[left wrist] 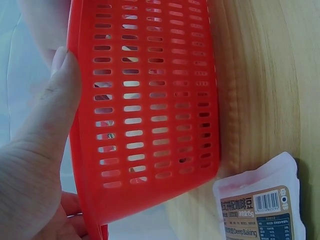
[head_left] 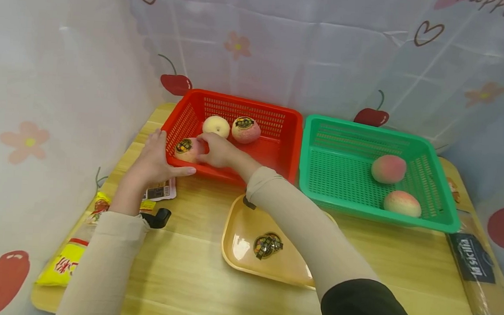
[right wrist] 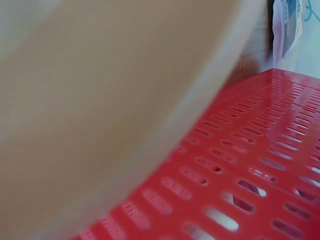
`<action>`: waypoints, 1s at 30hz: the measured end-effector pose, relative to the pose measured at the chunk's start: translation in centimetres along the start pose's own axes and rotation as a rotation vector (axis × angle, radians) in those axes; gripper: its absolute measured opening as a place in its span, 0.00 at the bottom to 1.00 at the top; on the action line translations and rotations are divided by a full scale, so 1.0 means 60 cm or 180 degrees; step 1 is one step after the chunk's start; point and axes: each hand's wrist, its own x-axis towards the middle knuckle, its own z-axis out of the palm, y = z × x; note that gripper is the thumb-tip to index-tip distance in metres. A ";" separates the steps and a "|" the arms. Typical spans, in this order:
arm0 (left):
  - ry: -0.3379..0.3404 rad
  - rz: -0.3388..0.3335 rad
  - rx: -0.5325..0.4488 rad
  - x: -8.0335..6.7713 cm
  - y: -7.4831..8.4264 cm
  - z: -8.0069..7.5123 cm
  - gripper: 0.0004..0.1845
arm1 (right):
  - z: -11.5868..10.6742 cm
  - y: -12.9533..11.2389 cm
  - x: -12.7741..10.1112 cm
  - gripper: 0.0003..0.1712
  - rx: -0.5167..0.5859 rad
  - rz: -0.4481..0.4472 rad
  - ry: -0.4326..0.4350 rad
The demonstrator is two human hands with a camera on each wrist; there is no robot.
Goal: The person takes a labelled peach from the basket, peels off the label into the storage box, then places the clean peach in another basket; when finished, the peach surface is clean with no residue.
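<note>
Left hand (head_left: 151,160) gripped the near-left corner of the red perforated plastic basket (head_left: 266,151), left of frame centre, likely steadying it. Right hand (head_left: 221,151) pinched the round pink-and-cream stickered peach (head_left: 185,152) in that corner, probably for positioning. Couldn't tell hidden fingertips.

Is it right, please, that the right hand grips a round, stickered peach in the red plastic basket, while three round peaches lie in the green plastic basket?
Not quite: two round peaches, not three, lie in the green plastic basket, as the head view shows; the right hand does grip the round, stickered peach in the red plastic basket.
</note>
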 end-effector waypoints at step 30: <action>-0.0013 -0.0015 0.0015 0.006 -0.004 0.004 0.72 | 0.019 0.036 0.005 0.39 0.0089 0.0025 0.0011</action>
